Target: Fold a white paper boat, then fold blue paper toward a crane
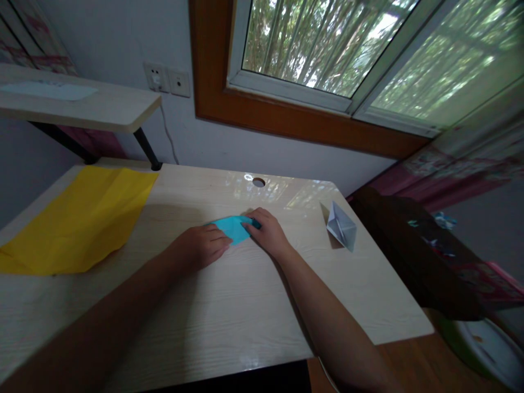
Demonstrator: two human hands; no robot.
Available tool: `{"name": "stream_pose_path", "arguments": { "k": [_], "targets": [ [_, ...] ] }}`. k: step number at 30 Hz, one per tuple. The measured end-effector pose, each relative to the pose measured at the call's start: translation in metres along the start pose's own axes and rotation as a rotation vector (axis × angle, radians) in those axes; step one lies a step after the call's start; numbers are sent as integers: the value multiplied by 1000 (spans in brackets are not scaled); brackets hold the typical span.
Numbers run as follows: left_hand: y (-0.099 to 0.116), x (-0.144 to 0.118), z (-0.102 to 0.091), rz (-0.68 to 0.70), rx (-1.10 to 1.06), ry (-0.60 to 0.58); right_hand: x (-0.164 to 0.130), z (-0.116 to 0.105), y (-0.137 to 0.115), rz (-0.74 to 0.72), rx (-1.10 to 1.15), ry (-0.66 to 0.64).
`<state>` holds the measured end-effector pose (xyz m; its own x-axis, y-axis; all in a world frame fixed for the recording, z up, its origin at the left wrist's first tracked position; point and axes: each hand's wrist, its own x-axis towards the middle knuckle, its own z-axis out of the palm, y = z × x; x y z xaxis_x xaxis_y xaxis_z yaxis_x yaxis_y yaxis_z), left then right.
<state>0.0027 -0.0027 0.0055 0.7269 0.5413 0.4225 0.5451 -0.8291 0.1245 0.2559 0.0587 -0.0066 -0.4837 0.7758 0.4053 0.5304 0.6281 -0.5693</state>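
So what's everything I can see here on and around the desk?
blue paper: one, turquoise, folded, desk middle, under both hands
yellow paper: one, creased sheet, desk's left end
paper boat: one, white-grey, right side of desk
desk: one, pale wood, with a cable hole near the back edge
shelf: one, pale, upper left
wall sockets: two, white
window: one, brown frame
left hand: pressing the blue paper
right hand: pressing the blue paper

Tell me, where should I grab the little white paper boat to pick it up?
Pinch the white paper boat by its pointed peak, coming from above. It stands alone on the table, right of both hands, and the peak looks like its highest, thinnest part. Squeezing the sides would probably crush the folds.
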Motion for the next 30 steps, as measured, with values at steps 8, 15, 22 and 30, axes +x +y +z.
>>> {"name": "stream_pose_path", "arguments": {
  "k": [8, 15, 22, 30],
  "targets": [
    [4, 0, -3, -45, -18, -14, 3, 1, -3, -14, -47, -3],
    [3, -3, -2, -68, -42, 23, 2, -3, 0, -84, -45, -14],
    [2, 1, -11, -129, -29, 151, 1, -3, -4, -147, -39, -88],
    [-14, -7, 12, -108, -23, -63, -1, -10, -5, -202, 5, -139]
  ]
}}
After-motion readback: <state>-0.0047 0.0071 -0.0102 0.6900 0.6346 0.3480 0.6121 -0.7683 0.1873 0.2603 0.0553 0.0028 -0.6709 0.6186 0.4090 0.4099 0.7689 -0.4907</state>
